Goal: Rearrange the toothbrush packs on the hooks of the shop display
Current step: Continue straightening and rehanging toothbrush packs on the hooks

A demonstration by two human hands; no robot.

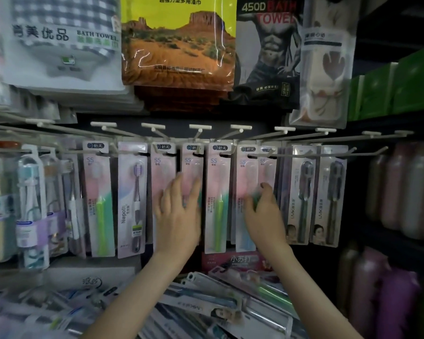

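Observation:
A row of pink SS toothbrush packs hangs from white hooks (pixel 200 129) across the middle of the display. My left hand (pixel 179 211) lies flat with straight fingers against one pink pack (pixel 191 167). My right hand (pixel 264 211) has curled fingers round the lower part of another pink pack (pixel 245 172) further right. Between them hangs a pink pack with a green brush (pixel 217 199). A Niepoth pack with a purple brush (pixel 132 199) hangs left of my left hand. Two grey LMK packs (pixel 301 194) hang at the right.
Bath towel packs (pixel 179 42) hang above the hooks. Loose toothbrush packs (pixel 206 302) lie piled on the shelf below my arms. Bottles (pixel 387 285) stand at the lower right, green boxes (pixel 402 89) at the upper right. More brush packs (pixel 30 204) hang at the left.

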